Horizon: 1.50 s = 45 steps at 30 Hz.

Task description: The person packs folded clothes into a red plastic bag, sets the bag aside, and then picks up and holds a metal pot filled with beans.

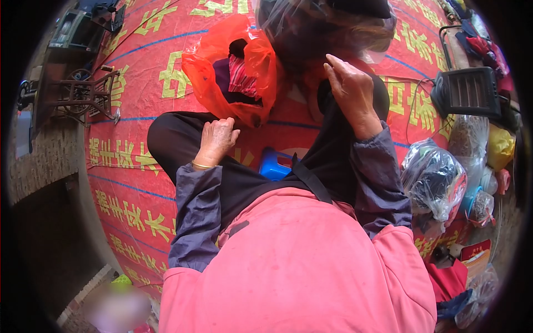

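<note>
Grip on the left hand (216, 141), and we're looking at loosely curled fingers, back of the hand up, thumb out toward three o'clock, though I can't tell whether anything is pinched underneath. It sits over the near end of the left knee, just beside the lower rim of the orange plastic bag (202, 80); touching or just short, hard to call. Over to the right hand (352, 91), and that grip is open, fingers long and near together, pointing to eleven o'clock, raised by the right knee, forearm running back toward five. Up between eleven and twelve o'clock is the orange bag, mouth gaping, with striped red cloth (240, 77) and dark purple fabric (222, 75) inside. At one o'clock the big clear bag (327, 28) of dark stuff bulges close beyond the right fingertips. Now the edges: the orange bag's rim faces the left hand, and the two bags crowd close together at twelve. Between the knees, dead centre, a blue plastic piece (270, 165) shows. Room to move? Red sheet (130, 139) spreads wide at nine o'clock, past the left knee, and a narrower stretch runs at two, between the right knee and the black slatted appliance (472, 91). At three, a clear wrapped bundle (433, 180) lies near the right sleeve (380, 177).
</note>
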{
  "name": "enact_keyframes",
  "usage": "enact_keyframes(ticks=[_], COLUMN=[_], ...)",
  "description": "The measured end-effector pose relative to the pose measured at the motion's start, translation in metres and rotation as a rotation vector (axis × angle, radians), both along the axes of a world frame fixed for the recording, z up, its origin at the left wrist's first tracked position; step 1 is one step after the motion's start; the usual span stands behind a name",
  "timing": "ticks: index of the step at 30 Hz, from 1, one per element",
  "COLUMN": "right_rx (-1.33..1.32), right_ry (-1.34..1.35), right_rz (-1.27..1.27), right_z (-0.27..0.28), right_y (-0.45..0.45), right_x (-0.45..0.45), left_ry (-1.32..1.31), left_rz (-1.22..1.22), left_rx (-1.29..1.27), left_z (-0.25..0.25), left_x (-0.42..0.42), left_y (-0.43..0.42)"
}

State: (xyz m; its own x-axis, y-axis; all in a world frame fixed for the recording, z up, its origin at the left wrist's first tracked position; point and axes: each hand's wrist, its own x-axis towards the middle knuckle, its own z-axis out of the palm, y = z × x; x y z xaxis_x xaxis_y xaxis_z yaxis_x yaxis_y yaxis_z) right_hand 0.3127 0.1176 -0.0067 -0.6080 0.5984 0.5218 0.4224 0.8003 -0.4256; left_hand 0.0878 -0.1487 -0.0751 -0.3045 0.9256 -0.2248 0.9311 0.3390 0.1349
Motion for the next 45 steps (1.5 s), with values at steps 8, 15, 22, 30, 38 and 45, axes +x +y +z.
enact_keyframes(ticks=[8,15,22,30,38,45], right_rx=[-0.055,-0.061,-0.040,-0.114,-0.113,-0.100], right_ry=[-0.049,-0.047,-0.007,-0.062,-0.066,-0.063], right_rz=[-0.023,-0.009,0.021,0.013,0.008,0.005], right_z=[0.004,0.005,-0.002,0.004,0.003,0.004], right_y=[-0.001,-0.002,0.000,-0.005,-0.005,-0.006], right_x=[-0.001,-0.004,-0.010,-0.016,-0.013,-0.011], left_ry=[-0.005,-0.028,-0.064,-0.068,-0.060,-0.059], left_rz=[-0.002,0.012,0.024,0.026,0.021,0.021], left_rx=[0.008,-0.004,-0.015,-0.006,0.006,-0.015], left_z=[0.001,0.000,0.003,0.002,0.002,0.002], left_x=[0.000,0.000,0.001,0.001,0.001,0.001], left_y=[0.002,0.005,0.009,0.010,0.007,0.005])
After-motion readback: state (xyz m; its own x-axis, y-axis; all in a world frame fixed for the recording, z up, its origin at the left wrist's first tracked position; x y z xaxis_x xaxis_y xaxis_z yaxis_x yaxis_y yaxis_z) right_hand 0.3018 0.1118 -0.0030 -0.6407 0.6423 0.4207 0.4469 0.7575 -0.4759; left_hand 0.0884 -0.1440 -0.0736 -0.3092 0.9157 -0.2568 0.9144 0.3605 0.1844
